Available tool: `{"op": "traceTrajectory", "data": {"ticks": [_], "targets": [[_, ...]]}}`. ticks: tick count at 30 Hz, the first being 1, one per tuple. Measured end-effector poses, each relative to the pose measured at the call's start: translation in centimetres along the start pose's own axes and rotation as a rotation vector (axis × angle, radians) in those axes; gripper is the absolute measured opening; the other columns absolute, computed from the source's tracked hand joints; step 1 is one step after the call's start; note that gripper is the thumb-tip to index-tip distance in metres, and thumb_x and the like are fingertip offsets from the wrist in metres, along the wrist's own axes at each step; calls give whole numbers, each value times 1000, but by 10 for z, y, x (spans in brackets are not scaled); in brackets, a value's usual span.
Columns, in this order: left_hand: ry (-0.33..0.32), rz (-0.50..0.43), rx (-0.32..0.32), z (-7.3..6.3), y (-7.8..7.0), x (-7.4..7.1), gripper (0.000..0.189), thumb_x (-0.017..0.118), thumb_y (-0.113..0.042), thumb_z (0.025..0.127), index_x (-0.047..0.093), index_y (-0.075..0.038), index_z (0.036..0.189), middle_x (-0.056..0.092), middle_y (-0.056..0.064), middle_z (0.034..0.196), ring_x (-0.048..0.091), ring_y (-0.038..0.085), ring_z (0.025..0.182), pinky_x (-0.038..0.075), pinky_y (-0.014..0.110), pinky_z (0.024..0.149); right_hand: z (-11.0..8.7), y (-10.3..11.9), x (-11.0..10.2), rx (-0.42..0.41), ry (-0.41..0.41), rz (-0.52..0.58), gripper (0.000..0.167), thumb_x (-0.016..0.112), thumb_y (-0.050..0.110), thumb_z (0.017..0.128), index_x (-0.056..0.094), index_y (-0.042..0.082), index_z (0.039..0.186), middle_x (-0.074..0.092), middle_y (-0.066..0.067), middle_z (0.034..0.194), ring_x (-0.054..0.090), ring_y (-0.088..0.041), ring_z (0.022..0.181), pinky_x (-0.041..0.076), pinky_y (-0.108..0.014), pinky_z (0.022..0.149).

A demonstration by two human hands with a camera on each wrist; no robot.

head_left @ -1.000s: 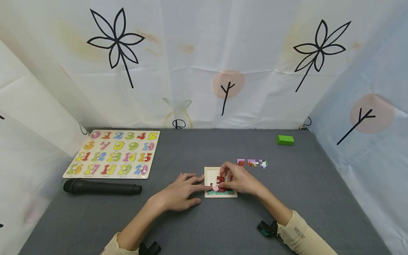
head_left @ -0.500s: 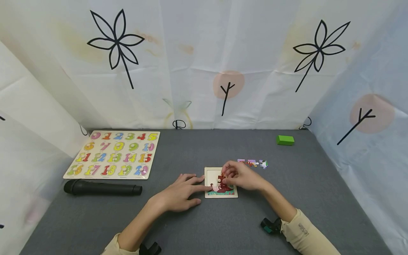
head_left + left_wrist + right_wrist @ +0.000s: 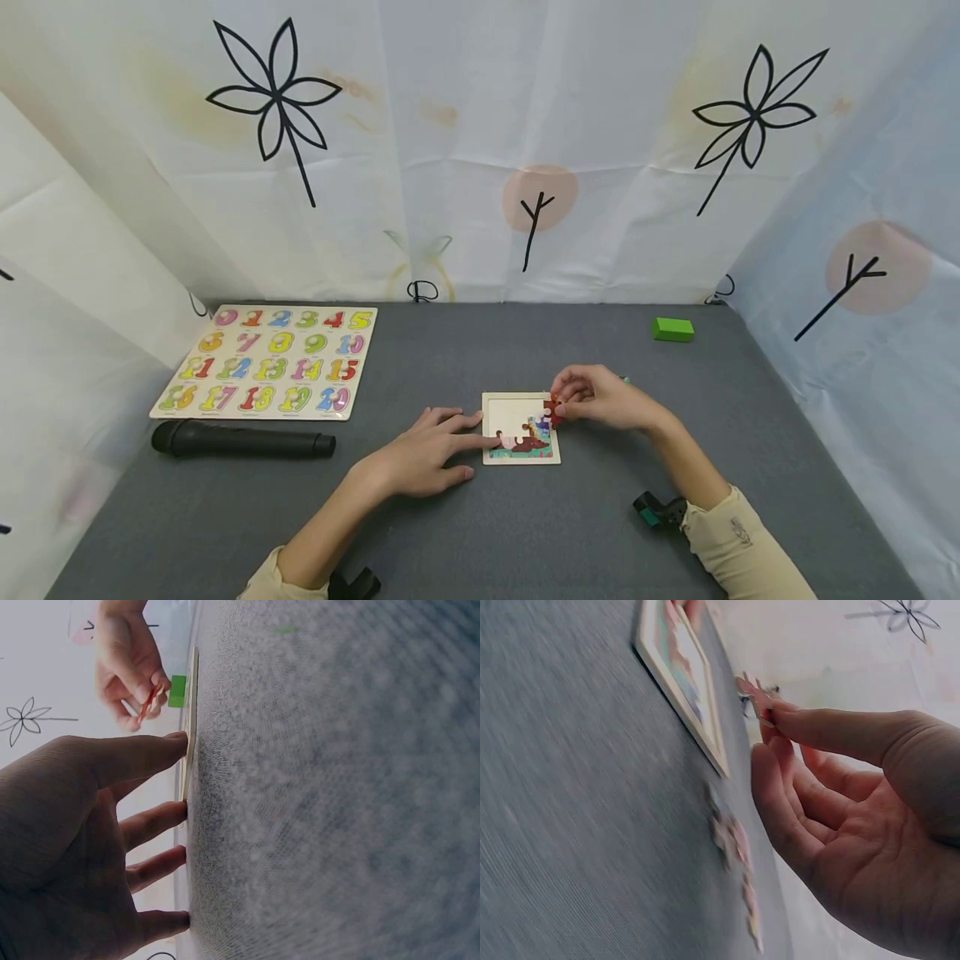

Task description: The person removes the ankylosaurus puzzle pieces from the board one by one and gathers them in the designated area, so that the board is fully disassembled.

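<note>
A small square jigsaw puzzle board [image 3: 512,409] with a pale wooden rim lies on the grey table, its lower and right parts filled with coloured pieces. My left hand [image 3: 423,454] rests beside it with spread, straight fingers, the index finger reaching over its left edge. Just above the board's right edge, my right hand [image 3: 603,400] pinches a red puzzle piece [image 3: 552,412] between thumb and fingertips. In the right wrist view the pinched piece shows edge-on, held off the table. Several loose puzzle pieces [image 3: 731,838] lie below that hand, mostly hidden by it in the head view.
A number board [image 3: 273,360] lies at the back left, with a black microphone [image 3: 243,440] in front of it. A green block [image 3: 672,330] stands at the back right. White cloth walls [image 3: 450,125] with drawn flowers border the table.
My right hand has moved right and a little back from over the puzzle board, carrying the red puzzle piece and uncovering pieces set in the board. The left hand has stayed in place.
</note>
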State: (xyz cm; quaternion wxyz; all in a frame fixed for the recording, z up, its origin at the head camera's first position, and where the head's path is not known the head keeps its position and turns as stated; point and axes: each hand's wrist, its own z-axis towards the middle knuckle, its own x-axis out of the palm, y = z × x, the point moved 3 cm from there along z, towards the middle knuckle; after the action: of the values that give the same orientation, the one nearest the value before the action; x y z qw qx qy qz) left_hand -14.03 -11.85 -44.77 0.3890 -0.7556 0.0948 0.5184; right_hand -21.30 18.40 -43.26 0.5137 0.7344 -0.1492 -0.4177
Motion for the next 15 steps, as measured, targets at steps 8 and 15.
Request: {"op": "traceTrajectory", "data": {"ticks": [8, 15], "targets": [[-10, 1, 6, 0, -1, 0, 54, 71, -24, 105, 60, -32, 157, 46, 11, 173, 37, 43, 160, 23, 73, 130, -15, -9, -32, 38, -32, -15, 25, 74, -1, 99, 64, -11, 119, 75, -23, 103, 72, -9, 86, 64, -30, 79], [-5, 7, 5, 1, 0, 1, 55, 70, -24, 106, 58, -34, 158, 44, 9, 174, 37, 41, 160, 26, 70, 129, -23, -17, -47, 85, -46, -73, 24, 76, 0, 98, 66, -10, 117, 74, -18, 100, 69, -8, 86, 60, -24, 76]]}}
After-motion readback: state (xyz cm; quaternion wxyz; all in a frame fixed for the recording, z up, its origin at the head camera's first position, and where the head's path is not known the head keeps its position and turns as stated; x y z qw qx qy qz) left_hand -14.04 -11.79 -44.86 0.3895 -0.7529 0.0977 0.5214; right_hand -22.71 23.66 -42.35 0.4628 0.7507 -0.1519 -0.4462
